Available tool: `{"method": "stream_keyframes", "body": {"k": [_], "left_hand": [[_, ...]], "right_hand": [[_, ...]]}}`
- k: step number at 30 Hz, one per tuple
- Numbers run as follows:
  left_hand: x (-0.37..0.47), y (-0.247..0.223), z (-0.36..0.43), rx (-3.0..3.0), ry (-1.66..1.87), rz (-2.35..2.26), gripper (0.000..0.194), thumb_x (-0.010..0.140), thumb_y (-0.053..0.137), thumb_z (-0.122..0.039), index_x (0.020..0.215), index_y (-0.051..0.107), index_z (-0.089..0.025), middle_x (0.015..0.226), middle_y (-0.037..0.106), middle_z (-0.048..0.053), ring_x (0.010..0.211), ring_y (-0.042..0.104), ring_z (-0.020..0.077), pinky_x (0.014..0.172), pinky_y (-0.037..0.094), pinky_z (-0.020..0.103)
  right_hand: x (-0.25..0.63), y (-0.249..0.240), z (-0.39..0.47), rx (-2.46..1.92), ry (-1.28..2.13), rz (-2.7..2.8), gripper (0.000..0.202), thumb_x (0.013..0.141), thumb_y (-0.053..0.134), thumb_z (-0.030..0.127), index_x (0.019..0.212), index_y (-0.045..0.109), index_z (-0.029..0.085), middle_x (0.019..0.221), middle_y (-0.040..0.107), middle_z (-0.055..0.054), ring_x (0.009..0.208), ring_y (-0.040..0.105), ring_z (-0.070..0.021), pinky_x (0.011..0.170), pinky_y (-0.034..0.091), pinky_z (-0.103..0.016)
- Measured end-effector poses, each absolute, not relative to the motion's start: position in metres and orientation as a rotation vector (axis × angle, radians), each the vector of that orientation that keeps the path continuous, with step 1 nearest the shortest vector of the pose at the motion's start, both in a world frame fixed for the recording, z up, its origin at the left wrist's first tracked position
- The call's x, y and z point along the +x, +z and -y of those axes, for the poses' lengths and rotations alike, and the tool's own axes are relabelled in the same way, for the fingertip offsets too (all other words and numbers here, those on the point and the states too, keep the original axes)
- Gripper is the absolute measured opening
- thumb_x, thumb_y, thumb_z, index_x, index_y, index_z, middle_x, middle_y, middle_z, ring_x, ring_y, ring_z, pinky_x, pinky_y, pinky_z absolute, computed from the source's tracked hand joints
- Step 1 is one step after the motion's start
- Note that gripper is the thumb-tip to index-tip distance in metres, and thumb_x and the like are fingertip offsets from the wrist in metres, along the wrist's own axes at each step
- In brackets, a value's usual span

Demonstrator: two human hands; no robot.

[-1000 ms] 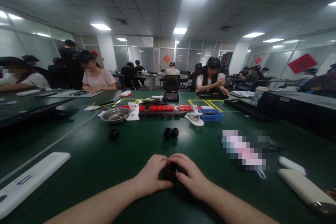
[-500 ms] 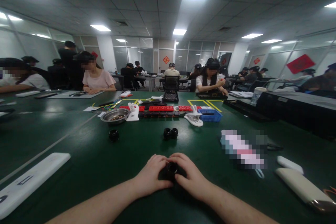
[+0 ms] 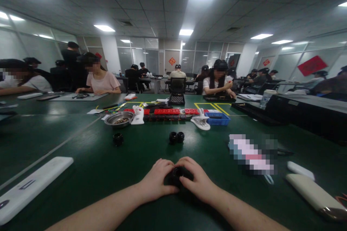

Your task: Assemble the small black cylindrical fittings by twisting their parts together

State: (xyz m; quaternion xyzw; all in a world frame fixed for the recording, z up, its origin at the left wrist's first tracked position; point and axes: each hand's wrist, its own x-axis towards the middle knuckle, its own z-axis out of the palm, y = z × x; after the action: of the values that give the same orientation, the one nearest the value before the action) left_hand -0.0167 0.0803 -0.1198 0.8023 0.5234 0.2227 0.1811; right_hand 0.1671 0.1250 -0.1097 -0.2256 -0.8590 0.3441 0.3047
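Note:
A black round part (image 3: 177,174) is held between my two hands, low in the middle of the head view. My left hand (image 3: 157,180) wraps its left side, with the thumb at the near edge. Around the right side curl the fingers of my right hand (image 3: 195,179), its thumb resting on the part's near top. Farther forward on the green table (image 3: 92,173), two similar black parts, one on the left (image 3: 173,137) and one on the right (image 3: 180,136), stand side by side. Another black part (image 3: 118,139) stands alone to their left.
Behind these are a metal bowl (image 3: 119,119), red strips (image 3: 166,111), a white clamp (image 3: 200,120) and a blue tray (image 3: 217,118). A long white device (image 3: 35,189) lies at left. Beige (image 3: 314,195) and white objects lie at right. People sit across the table.
My right thumb and fingers have shifted slightly on the black part. Across the table at left, a person's hands have moved apart over a grey mat.

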Motion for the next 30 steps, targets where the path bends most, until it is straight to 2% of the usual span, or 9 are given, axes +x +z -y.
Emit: {"method": "stream_keyframes", "body": {"k": [3, 5, 9, 12, 16, 19, 22, 25, 30], "left_hand": [[-0.0163, -0.1207, -0.0799, 2.276, 0.642, -1.490, 0.045, 0.061, 0.071, -0.038, 0.099, 0.055, -0.021, 0.105, 0.052, 0.004, 0.097, 0.045, 0.0237, 0.091, 0.032, 0.040], [-0.0159, -0.1201, -0.0794, 2.273, 0.647, -1.494, 0.040, 0.062, 0.069, -0.038, 0.096, 0.056, -0.021, 0.103, 0.052, 0.004, 0.096, 0.045, 0.0236, 0.089, 0.034, 0.039], [-0.0160, -0.1189, -0.0792, 2.256, 0.629, -1.488, 0.036, 0.065, 0.066, -0.039, 0.094, 0.057, -0.021, 0.104, 0.052, 0.004, 0.097, 0.045, 0.0238, 0.090, 0.033, 0.039], [-0.0166, -0.1195, -0.0801, 2.251, 0.628, -1.479, 0.041, 0.062, 0.069, -0.038, 0.098, 0.056, -0.022, 0.106, 0.051, 0.004, 0.099, 0.045, 0.0237, 0.094, 0.029, 0.041], [-0.0166, -0.1195, -0.0809, 2.244, 0.622, -1.469, 0.045, 0.063, 0.068, -0.039, 0.102, 0.054, -0.023, 0.106, 0.051, 0.004, 0.100, 0.045, 0.0240, 0.096, 0.027, 0.043], [-0.0159, -0.1175, -0.0805, 2.249, 0.627, -1.475, 0.039, 0.064, 0.067, -0.040, 0.097, 0.056, -0.022, 0.105, 0.052, 0.004, 0.099, 0.045, 0.0241, 0.096, 0.027, 0.043], [-0.0154, -0.1154, -0.0797, 2.250, 0.628, -1.480, 0.035, 0.063, 0.068, -0.037, 0.092, 0.057, -0.021, 0.103, 0.052, 0.004, 0.096, 0.046, 0.0233, 0.092, 0.031, 0.040], [-0.0156, -0.1154, -0.0795, 2.250, 0.632, -1.474, 0.038, 0.061, 0.070, -0.036, 0.095, 0.056, -0.022, 0.103, 0.052, 0.003, 0.097, 0.046, 0.0228, 0.093, 0.030, 0.040], [-0.0166, -0.1196, -0.0808, 2.270, 0.623, -1.491, 0.045, 0.060, 0.070, -0.038, 0.100, 0.055, -0.021, 0.105, 0.052, 0.004, 0.098, 0.045, 0.0237, 0.089, 0.034, 0.039]], "right_hand": [[0.1686, -0.1111, -0.1239, -0.572, 0.934, 2.281, 0.038, 0.070, 0.052, 0.012, 0.108, 0.051, 0.019, 0.110, 0.049, -0.007, 0.105, 0.045, -0.0213, 0.093, 0.033, -0.037], [0.1686, -0.1117, -0.1218, -0.649, 0.914, 2.264, 0.042, 0.068, 0.057, 0.015, 0.109, 0.048, 0.016, 0.109, 0.050, -0.009, 0.103, 0.046, -0.0224, 0.091, 0.035, -0.037], [0.1663, -0.1102, -0.1194, -0.804, 0.856, 2.245, 0.034, 0.064, 0.064, 0.021, 0.095, 0.050, 0.016, 0.093, 0.053, -0.006, 0.087, 0.050, -0.0213, 0.078, 0.042, -0.035], [0.1658, -0.1081, -0.1206, -0.733, 0.854, 2.270, 0.027, 0.065, 0.059, 0.013, 0.091, 0.053, 0.018, 0.092, 0.052, -0.005, 0.089, 0.050, -0.0202, 0.080, 0.041, -0.035], [0.1681, -0.1085, -0.1217, -0.565, 0.929, 2.319, 0.043, 0.065, 0.051, 0.006, 0.106, 0.051, 0.020, 0.107, 0.051, -0.006, 0.102, 0.046, -0.0207, 0.091, 0.035, -0.037], [0.1686, -0.1107, -0.1209, -0.653, 0.939, 2.286, 0.049, 0.066, 0.057, 0.011, 0.113, 0.044, 0.018, 0.112, 0.049, -0.009, 0.104, 0.045, -0.0223, 0.092, 0.034, -0.039], [0.1669, -0.1110, -0.1211, -0.782, 0.908, 2.242, 0.038, 0.066, 0.062, 0.019, 0.102, 0.048, 0.017, 0.100, 0.053, -0.007, 0.093, 0.050, -0.0218, 0.083, 0.041, -0.037], [0.1661, -0.1091, -0.1228, -0.753, 0.874, 2.255, 0.026, 0.066, 0.060, 0.016, 0.091, 0.052, 0.018, 0.090, 0.053, -0.005, 0.087, 0.051, -0.0201, 0.078, 0.042, -0.035], [0.1690, -0.1100, -0.1231, -0.557, 0.930, 2.315, 0.044, 0.066, 0.052, 0.007, 0.108, 0.050, 0.019, 0.110, 0.050, -0.007, 0.105, 0.045, -0.0206, 0.093, 0.035, -0.037]]}}
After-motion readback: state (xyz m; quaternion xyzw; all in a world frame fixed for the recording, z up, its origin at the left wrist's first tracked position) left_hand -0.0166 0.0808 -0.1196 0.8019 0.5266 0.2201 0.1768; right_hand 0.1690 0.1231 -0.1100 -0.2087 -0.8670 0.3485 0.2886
